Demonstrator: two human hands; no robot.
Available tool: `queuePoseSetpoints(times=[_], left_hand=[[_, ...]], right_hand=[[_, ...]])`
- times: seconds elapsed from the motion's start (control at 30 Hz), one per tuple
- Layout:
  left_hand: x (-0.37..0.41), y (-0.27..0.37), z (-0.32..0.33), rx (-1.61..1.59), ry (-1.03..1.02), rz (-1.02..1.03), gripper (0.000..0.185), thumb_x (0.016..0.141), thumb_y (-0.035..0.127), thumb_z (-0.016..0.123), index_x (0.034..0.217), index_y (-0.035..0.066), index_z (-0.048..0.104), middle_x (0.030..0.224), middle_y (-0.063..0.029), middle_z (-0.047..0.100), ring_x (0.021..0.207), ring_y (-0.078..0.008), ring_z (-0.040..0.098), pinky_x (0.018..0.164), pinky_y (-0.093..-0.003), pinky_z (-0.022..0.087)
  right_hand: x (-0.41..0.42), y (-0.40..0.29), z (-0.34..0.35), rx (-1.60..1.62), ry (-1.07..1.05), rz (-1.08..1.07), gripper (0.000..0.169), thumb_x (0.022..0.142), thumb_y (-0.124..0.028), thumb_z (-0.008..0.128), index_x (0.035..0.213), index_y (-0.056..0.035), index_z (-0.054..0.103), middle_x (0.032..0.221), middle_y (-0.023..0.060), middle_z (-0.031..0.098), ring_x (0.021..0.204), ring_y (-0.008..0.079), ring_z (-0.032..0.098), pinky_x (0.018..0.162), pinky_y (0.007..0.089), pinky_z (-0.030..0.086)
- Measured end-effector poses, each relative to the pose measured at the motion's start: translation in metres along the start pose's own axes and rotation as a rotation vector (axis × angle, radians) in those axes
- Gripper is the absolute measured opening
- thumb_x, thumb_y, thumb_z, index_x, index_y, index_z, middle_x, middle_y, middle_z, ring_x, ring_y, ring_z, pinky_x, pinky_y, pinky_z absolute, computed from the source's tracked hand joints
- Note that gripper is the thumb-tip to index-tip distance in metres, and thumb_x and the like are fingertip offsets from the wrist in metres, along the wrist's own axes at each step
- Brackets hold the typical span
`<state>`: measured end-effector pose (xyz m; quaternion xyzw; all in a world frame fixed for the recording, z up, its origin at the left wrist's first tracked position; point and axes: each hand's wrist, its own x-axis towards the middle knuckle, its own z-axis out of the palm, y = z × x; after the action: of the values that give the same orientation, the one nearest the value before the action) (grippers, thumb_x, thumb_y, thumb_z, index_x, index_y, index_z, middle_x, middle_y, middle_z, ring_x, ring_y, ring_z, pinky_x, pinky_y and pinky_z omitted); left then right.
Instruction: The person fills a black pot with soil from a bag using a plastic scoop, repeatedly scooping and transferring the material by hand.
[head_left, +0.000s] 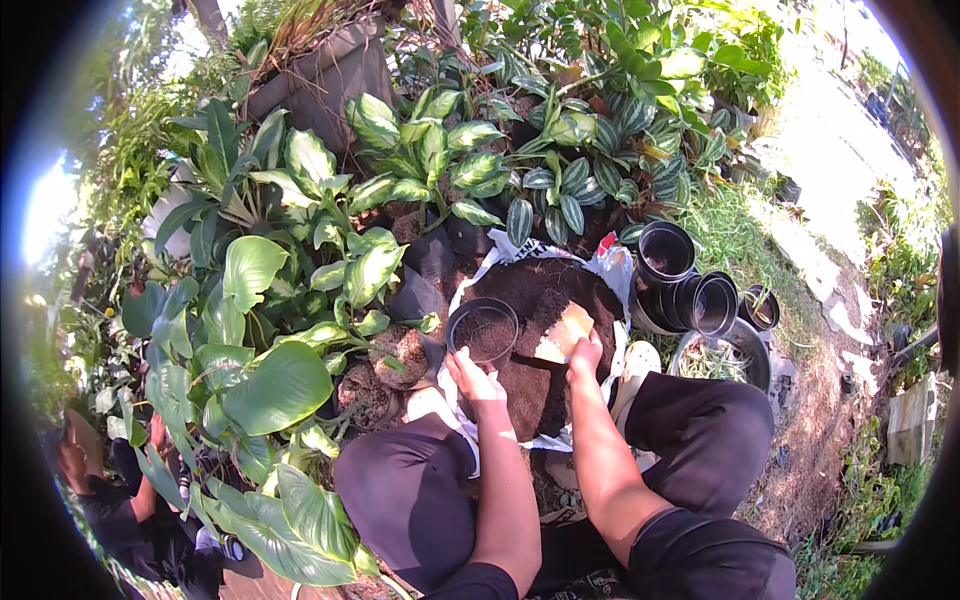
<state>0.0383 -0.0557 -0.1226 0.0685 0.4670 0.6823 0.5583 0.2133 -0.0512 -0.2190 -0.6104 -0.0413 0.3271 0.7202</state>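
My left hand grips a round black plastic pot by its near side; dark soil shows inside it. In my right hand is a flat, pale tan piece, its material unclear, with its far left edge at the soil. Both hands are over an opened white plastic sack filled with loose dark brown soil. The pot is above the left part of the soil. The fingers under the pot are partly hidden.
Stacked black pots stand right of the sack, beside a basin holding plant cuttings. Leafy potted plants crowd the left and far side. Root balls lie near my left foot. Another person is at the lower left.
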Motion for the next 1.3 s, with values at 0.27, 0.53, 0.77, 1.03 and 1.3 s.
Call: queuePoseSetpoints(times=[0.27,0.53,0.77,1.03,1.3], left_hand=[[-0.011,0.021,0.0,0.02,-0.044,0.021,0.042,0.087,0.032,0.054,0.125,0.016,0.046,0.12,-0.007,0.052,0.103,-0.0217,0.052,0.081,-0.0391,0.044],[-0.011,0.02,0.0,0.017,-0.06,-0.011,0.04,0.086,0.03,0.057,0.123,0.017,0.048,0.113,-0.0034,0.053,0.09,-0.015,0.052,0.071,-0.0288,0.043],[-0.014,0.012,0.004,0.086,-0.089,-0.047,0.044,0.087,0.03,0.056,0.127,0.014,0.048,0.112,-0.0042,0.054,0.088,-0.0148,0.052,0.065,-0.0269,0.042],[-0.025,0.013,0.017,0.124,-0.101,-0.09,0.033,0.09,0.023,0.053,0.122,0.015,0.05,0.097,-0.0006,0.055,0.068,-0.0074,0.047,0.055,-0.0215,0.036],[-0.017,0.004,0.01,0.193,-0.216,-0.058,0.03,0.095,0.031,0.047,0.121,0.015,0.047,0.116,-0.0029,0.051,0.078,-0.0125,0.054,0.056,-0.0281,0.041]], right_hand=[[-0.016,-0.035,0.01,0.031,-0.172,-0.033,0.046,0.085,0.002,0.034,0.126,0.0034,0.054,0.108,0.0135,0.064,0.092,0.0201,0.063,0.083,0.03,0.049],[0.017,-0.079,0.018,0.153,-0.168,-0.184,0.039,0.093,-0.003,0.037,0.127,0.0035,0.054,0.115,0.0131,0.063,0.101,0.0195,0.062,0.089,0.0305,0.046],[-0.024,-0.137,0.041,0.138,-0.135,-0.348,0.042,0.098,-0.007,0.035,0.138,0.0055,0.041,0.129,0.0145,0.054,0.116,0.0208,0.053,0.099,0.0309,0.04],[-0.065,-0.131,0.065,0.25,-0.299,-0.398,0.038,0.101,-0.007,0.034,0.136,0.0052,0.042,0.127,0.0137,0.055,0.113,0.0192,0.056,0.098,0.0314,0.042],[-0.061,-0.122,0.068,0.243,-0.331,-0.419,0.038,0.1,-0.006,0.034,0.135,0.0053,0.043,0.129,0.0146,0.053,0.116,0.0202,0.054,0.1,0.0318,0.041]])
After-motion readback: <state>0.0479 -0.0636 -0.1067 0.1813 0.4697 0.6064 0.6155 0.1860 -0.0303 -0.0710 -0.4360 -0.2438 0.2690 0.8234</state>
